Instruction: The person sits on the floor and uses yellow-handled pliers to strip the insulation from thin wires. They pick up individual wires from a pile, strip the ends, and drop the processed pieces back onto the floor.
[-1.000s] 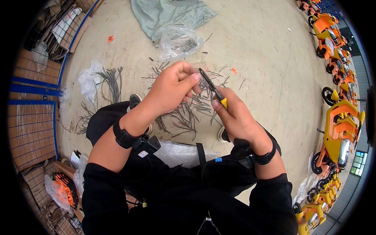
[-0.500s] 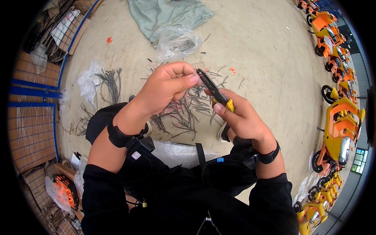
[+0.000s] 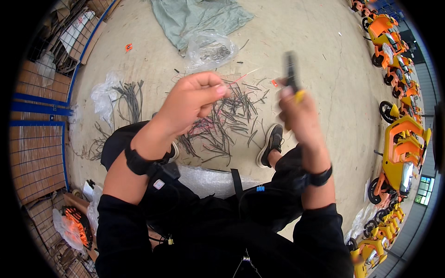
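Note:
My left hand is closed in a pinch at the centre, above the floor. From its fingertips sticks out a thin red wire whose far end is pale. My right hand, smeared by motion, grips wire strippers with dark jaws and yellow handles. The tool points away from me, well to the right of the wire; blur hides whether its jaws are apart. Below my hands, a loose pile of short dark and red wire pieces lies on the concrete floor.
A clear plastic bag with dark pieces inside and a green sheet lie ahead. At left are a bundle of grey cables and blue-framed mesh cages. Yellow and orange small bikes line the right side. My shoe stands beside the pile.
The wire strippers have moved right and away from the wire at my left fingertips, swinging more upright. The red wire's pale end now shows. My left hand has barely shifted.

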The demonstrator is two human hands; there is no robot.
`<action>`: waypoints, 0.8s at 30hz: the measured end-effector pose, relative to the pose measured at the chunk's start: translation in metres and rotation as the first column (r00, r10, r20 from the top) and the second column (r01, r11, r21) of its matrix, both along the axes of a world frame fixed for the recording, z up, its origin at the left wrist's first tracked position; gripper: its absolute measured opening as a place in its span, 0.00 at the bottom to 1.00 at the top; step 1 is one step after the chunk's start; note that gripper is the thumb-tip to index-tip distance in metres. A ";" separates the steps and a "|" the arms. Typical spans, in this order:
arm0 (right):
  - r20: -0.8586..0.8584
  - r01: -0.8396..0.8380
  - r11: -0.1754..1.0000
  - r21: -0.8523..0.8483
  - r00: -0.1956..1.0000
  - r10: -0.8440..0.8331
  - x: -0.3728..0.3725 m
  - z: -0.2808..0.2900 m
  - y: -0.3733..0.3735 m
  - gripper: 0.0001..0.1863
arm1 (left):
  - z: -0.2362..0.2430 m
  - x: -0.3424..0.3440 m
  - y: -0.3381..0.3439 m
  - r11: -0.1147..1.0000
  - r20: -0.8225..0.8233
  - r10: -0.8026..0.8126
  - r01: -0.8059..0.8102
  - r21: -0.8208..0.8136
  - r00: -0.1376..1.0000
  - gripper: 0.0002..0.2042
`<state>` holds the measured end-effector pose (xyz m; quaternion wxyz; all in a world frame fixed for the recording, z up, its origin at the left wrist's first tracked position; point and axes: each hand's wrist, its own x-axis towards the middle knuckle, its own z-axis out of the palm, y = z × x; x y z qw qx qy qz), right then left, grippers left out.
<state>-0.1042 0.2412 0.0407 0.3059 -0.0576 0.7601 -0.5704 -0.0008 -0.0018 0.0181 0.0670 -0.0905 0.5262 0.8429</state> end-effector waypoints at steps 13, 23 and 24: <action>0.051 -0.442 0.892 -0.091 0.893 0.448 0.024 0.000 0.013 0.21 | 0.000 0.003 0.008 0.926 -0.222 0.099 -0.171 -0.337 0.970 0.07; 0.047 -0.424 0.886 -0.190 0.897 0.439 0.035 -0.003 -0.001 0.18 | -0.003 -0.002 0.022 0.937 -0.174 0.057 -0.113 -0.331 0.983 0.07; 0.033 -0.422 0.887 -0.187 0.900 0.435 0.035 -0.003 -0.001 0.18 | -0.004 -0.002 0.023 0.935 -0.189 0.063 -0.124 -0.333 0.980 0.07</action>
